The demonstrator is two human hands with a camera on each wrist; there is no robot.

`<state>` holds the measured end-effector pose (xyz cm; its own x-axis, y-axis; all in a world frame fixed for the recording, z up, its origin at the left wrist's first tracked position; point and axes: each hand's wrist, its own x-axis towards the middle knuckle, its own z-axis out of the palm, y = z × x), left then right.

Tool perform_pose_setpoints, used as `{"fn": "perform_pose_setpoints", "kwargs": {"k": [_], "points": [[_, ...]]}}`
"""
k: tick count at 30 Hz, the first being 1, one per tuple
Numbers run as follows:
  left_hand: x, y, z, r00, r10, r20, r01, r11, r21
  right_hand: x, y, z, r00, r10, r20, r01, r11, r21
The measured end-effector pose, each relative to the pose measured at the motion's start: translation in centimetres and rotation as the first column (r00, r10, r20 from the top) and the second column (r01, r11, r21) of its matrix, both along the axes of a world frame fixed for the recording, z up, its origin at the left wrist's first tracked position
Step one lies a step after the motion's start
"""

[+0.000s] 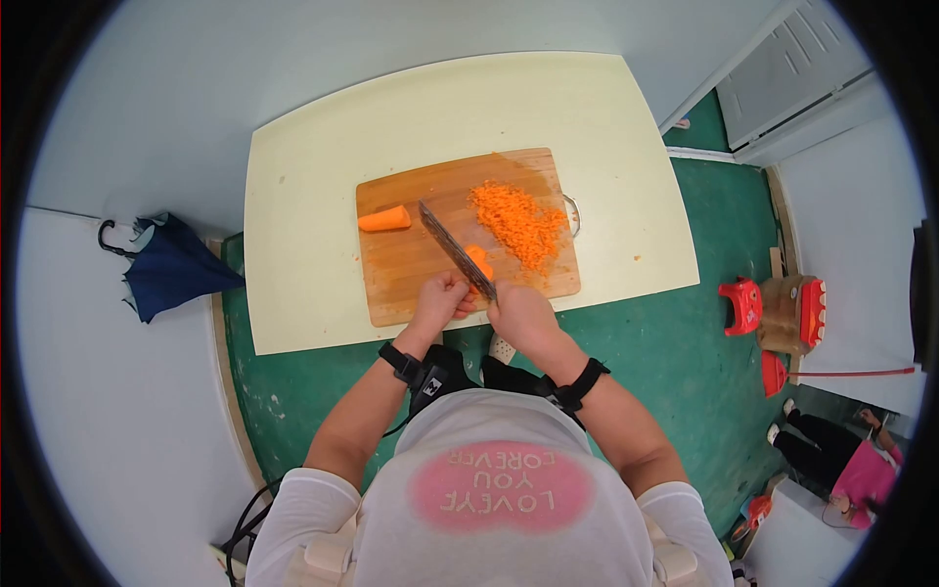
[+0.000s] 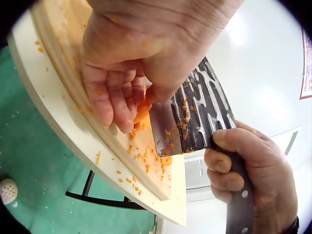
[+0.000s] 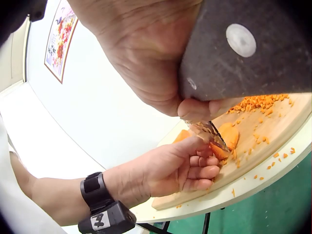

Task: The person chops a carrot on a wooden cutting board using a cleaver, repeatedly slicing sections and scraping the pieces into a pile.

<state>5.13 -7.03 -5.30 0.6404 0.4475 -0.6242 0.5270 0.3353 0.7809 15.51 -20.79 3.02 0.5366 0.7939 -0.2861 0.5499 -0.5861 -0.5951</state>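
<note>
orange carrot piece (image 2: 142,111) sat low on the wooden board (image 1: 391,284), near its front edge and right beside the cleaver (image 1: 450,243). the left grip (image 1: 442,298) pinched it between thumb and curled fingers, while the right grip (image 1: 521,315) was wrapped round the cleaver's dark handle (image 2: 239,195). cut carrot (image 1: 477,258) lay just across the blade, a heap of minced carrot (image 1: 518,223) spread over the board's right side, and a thicker carrot stub (image 1: 385,219) rested at the left; the board itself stood on the pale bench (image 1: 372,108). the piece looked likely to handle as light and stiff, apt to snap rather than bend, with moist cut faces that could slip; its outer sides, well back from the edge, seemed the surest hold. the cleaver looked heavy, best held where the handle met the blade.
</note>
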Motion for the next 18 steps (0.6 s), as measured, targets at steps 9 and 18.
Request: {"fn": "perform_pose_setpoints", "kwargs": {"k": [9, 18], "points": [[-0.1, 0.1, -0.2, 1.000, -0.001, 0.012, 0.001, 1.000, -0.001, -0.1, 0.1, -0.3, 1.000, 0.003, 0.016, -0.003, 1.000, -0.008], [-0.3, 0.1, -0.4, 1.000, -0.001, 0.021, 0.001, 1.000, 0.004, -0.3, 0.3, -0.2, 1.000, 0.020, 0.024, -0.020, 1.000, -0.023]]}}
